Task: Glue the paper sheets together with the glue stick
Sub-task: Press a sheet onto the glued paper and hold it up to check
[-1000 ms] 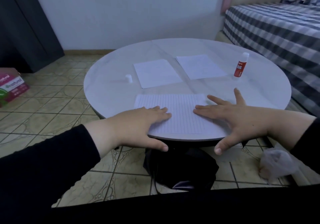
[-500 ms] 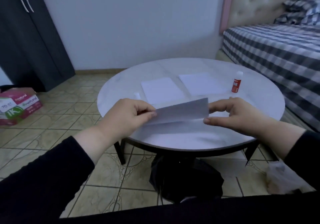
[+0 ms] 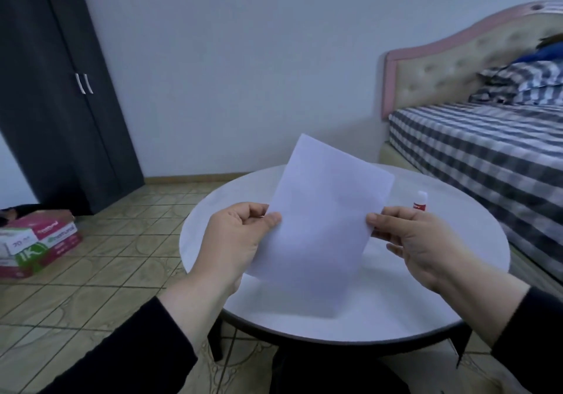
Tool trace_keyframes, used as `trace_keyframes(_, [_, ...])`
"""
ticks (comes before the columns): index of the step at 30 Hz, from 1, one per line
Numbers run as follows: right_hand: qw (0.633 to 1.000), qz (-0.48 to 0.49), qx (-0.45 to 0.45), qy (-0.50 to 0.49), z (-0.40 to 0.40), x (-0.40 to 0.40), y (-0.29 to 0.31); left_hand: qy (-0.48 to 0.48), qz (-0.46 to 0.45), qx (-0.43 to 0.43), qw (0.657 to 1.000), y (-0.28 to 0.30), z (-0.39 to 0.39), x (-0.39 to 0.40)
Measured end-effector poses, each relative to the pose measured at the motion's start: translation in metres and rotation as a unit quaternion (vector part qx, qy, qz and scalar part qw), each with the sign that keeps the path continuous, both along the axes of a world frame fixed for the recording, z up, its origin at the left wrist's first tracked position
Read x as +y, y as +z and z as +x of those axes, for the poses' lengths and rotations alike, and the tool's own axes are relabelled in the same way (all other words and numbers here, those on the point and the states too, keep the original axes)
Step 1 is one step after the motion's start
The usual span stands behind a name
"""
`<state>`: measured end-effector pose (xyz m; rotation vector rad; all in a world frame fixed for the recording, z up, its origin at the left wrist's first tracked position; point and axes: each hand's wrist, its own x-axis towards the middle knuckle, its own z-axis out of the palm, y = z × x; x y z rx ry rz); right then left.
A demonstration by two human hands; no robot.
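A round white table [image 3: 426,287] stands on a tiled floor [image 3: 106,271], with a checked bed [image 3: 487,150] close along its right side and a dark wardrobe [image 3: 54,89] at far left. Above the table, the left hand [image 3: 237,238] and right hand [image 3: 417,241] pinch opposite edges of a paper sheet [image 3: 323,217], held upright and tilted. A glue stick [image 3: 420,200] stands behind the right hand.

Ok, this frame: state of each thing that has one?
Sheet: lifted off the table, tilted, pinched at both side edges.
Left hand: pinching the sheet's left edge.
Right hand: pinching its right edge.
Glue stick: upright on the table, cap on, untouched.
Wardrobe: doors closed.
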<state>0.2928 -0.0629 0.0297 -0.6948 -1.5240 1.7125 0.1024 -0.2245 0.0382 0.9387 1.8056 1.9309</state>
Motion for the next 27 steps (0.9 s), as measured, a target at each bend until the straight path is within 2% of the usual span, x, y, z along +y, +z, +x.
trace_keyframes(9, [0.996, 0.003, 0.065, -0.054, 0.001, 0.008, 0.013, 0.011, -0.050, -0.028, 0.998, -0.011, 0.010, 0.010])
trace_keyframes(16, [0.999, -0.032, 0.010, -0.033, 0.003, 0.010, -0.004, 0.024, -0.025, -0.071, 0.997, -0.009, 0.016, 0.020])
trace_keyframes(24, [0.993, -0.050, -0.002, -0.108, 0.027, 0.032, -0.010, -0.015, -0.054, -0.063, 0.996, -0.020, 0.041, 0.046])
trace_keyframes(27, [0.988, -0.038, -0.019, -0.151, 0.053, 0.055, -0.003, -0.058, -0.108, -0.014, 0.992, -0.024, 0.050, 0.064])
